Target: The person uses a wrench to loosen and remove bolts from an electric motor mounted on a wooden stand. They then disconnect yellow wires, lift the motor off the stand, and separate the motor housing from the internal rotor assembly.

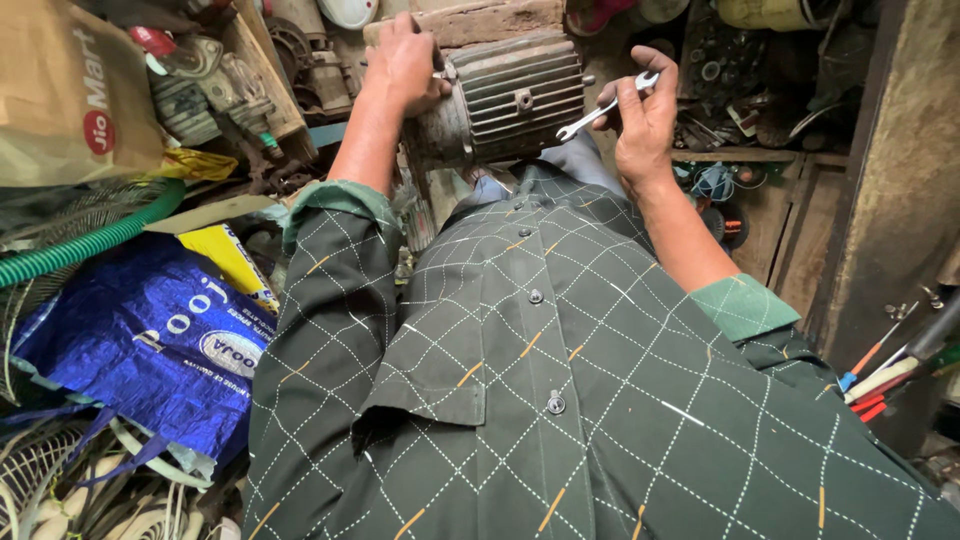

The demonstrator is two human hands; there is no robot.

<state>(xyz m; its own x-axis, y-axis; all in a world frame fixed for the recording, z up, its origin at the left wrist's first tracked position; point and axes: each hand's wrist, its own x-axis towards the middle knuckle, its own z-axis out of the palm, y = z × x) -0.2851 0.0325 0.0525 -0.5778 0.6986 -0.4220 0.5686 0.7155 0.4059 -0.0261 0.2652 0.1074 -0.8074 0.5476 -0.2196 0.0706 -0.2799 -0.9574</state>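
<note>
Gripping the near end of a grimy finned electric motor [510, 100], the left hand [405, 62] wraps its fingers over the motor's upper rim, while the right hand [640, 120] sits just beside the motor's other side, fingers closed around a small silver spanner [600, 108] whose open jaw points at the ribbed casing. Motor rests ahead of the person's lap, above the dark green checked shirt [560, 380]. Left of it, a wooden crate [260, 70] of rusty parts crowds in. Further left, a tan paper bag [70, 90] with a red round label, a green corrugated hose [90, 240], a yellow packet [235, 260] and a shiny blue sack [150, 340]. Screwdrivers [880, 375] lean at far right.
</note>
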